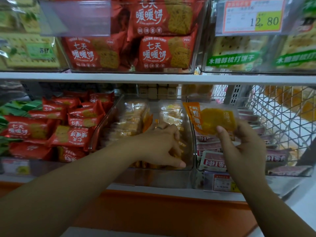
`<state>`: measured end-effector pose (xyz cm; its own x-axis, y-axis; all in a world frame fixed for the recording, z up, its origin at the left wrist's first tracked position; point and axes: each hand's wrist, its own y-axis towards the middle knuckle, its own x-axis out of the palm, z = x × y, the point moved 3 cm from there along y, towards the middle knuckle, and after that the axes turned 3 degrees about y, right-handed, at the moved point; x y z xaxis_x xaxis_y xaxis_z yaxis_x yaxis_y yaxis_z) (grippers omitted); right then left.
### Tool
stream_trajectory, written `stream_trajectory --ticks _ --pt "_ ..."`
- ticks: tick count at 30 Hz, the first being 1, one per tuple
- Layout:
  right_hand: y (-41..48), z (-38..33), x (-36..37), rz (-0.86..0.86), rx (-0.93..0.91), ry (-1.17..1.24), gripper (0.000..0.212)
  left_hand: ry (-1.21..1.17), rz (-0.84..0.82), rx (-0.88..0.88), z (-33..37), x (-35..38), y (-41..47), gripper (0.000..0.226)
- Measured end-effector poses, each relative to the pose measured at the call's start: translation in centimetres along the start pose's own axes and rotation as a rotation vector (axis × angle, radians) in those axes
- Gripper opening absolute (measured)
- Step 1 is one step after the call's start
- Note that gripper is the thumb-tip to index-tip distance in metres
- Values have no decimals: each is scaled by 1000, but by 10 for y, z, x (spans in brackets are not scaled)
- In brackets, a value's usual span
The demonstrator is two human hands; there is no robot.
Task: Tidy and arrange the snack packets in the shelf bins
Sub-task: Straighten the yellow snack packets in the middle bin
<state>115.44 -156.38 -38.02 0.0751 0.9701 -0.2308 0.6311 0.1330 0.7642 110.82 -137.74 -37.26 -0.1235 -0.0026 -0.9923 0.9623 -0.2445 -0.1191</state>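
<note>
The right hand [246, 142] pinches an orange packet [212, 117] by its lower edge, thumb in front and fingers curled behind, and holds it raised above the divide between two bins. Held flat and facing the person, the packet shows its label and the round yellow snack inside, likely so it can be matched to the right bin.

The left hand [164, 144] reaches down into the clear bin [171, 169] in the middle of the lower shelf, fingers bent and spread among the yellow packets [130, 117] stacked there. Whether it grips one or only presses them aside I cannot tell; it looks as though it is making room at the front right of the bin, where a gap shows.

The orange packet matches those yellow packets in colour, so it probably belongs there rather than over the pink packets [213, 159] in the bin just to the right, which it hangs above.

Further left, red packets [71, 134] lie jumbled and tilted in their own bin, some upside down, still needing straightening. A wire basket [282, 117] stands at the far right. On the upper shelf [153, 77], red packets stand upright facing out, beside a price tag [253, 16].
</note>
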Motion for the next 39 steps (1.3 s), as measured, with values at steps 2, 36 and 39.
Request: stream_trajectory --ticks 2,36,39 --pt "-1 0 -1 -4 2 6 16 5 -41 -37 0 2 1 43" --pt "2 1 -2 -14 20 27 15 12 288 -193 -18 -6 34 20" --pt "1 -1 -2 -11 12 33 16 -130 203 -156 -18 -5 38 14"
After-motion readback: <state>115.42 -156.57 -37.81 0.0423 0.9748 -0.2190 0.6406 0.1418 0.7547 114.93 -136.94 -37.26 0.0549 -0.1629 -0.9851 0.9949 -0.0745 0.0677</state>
